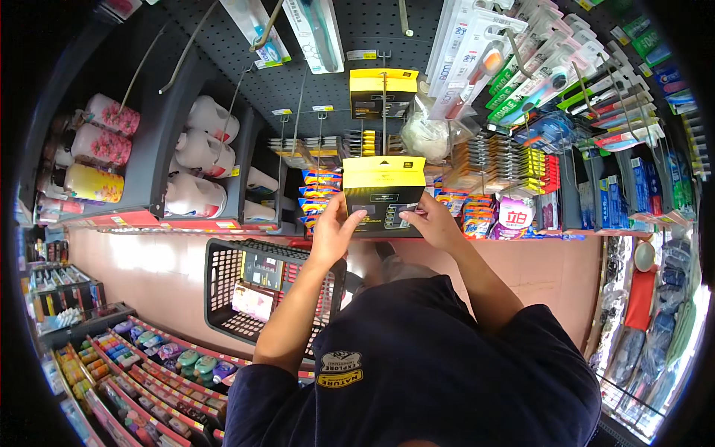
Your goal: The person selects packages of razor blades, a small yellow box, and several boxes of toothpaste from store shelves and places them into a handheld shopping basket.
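Note:
Between my two hands I hold a yellow-and-black cardboard box (384, 193) that bears writing and small pictures. My left hand (334, 226) grips its left side, with the thumb on the front face. On the right side my right hand (438, 220) grips it the same way, thumb in front. A similar yellow-and-black box (384, 92) hangs on a pegboard hook behind it, higher in the view. The back of the held box is hidden from me.
Packaged toothbrushes (475, 61) hang on hooks at upper right. White jugs (201, 162) and flowered bottles (100, 151) stand on the left shelf. Tide detergent packets (477, 218) sit low on the shelf. A black shopping basket (215, 285) beside me contains boxes. Lower left is a product shelf (162, 380).

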A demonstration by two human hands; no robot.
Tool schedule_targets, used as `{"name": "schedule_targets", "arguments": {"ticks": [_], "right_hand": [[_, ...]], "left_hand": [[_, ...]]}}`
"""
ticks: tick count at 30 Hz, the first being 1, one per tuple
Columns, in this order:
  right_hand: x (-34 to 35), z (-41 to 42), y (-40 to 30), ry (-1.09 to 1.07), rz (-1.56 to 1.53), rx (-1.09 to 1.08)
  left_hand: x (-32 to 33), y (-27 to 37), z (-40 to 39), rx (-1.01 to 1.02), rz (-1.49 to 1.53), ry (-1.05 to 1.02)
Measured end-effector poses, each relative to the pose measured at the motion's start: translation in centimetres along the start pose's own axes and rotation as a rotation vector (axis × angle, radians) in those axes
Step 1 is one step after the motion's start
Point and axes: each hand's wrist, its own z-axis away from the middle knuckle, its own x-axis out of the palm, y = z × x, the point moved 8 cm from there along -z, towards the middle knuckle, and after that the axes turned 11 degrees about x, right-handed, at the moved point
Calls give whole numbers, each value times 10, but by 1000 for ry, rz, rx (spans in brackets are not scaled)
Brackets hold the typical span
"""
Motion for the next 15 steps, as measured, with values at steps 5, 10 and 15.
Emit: {"name": "schedule_targets", "arguments": {"ticks": [5,10,15], "right_hand": [[-3,-17,14,19,36,-6],[-11,-49,15,55,-16,-60],[-25,-92,5,223,37,-83]], "left_hand": [[0,-7,-16,-14,-17,4],[-1,-16,-48,-16,-114,-21],[-3,-24,-100,33,-201,25]]}}
